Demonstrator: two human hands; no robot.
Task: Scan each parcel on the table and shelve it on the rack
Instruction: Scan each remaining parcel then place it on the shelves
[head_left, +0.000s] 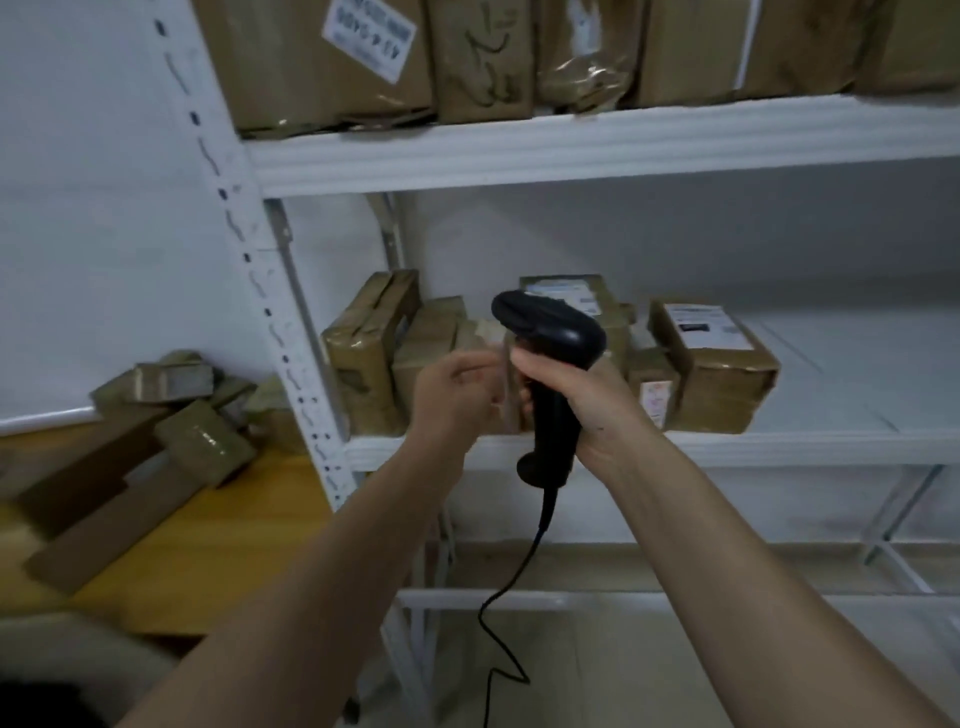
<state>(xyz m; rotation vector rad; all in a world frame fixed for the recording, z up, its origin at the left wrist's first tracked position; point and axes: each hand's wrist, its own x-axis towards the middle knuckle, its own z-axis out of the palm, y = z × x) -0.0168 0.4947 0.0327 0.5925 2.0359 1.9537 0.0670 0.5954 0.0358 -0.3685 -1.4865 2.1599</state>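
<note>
My right hand (582, 400) grips the handle of a black corded barcode scanner (548, 327), held upright in front of the white rack's middle shelf (753, 446). My left hand (449, 395) has its fingers curled against a thin brown parcel (510, 387), which stands on edge at the shelf front between both hands; motion blur softens the contact. Behind it, several taped brown parcels (717, 364) fill the left part of the shelf. More brown parcels (200, 439) lie piled on the wooden table (218, 525) at the left.
The top shelf (571, 145) is packed with large brown parcels. The rack's perforated white upright (270, 312) stands between table and shelf. The scanner cable (498, 613) hangs down to the floor. The right part of the middle shelf holds nothing visible.
</note>
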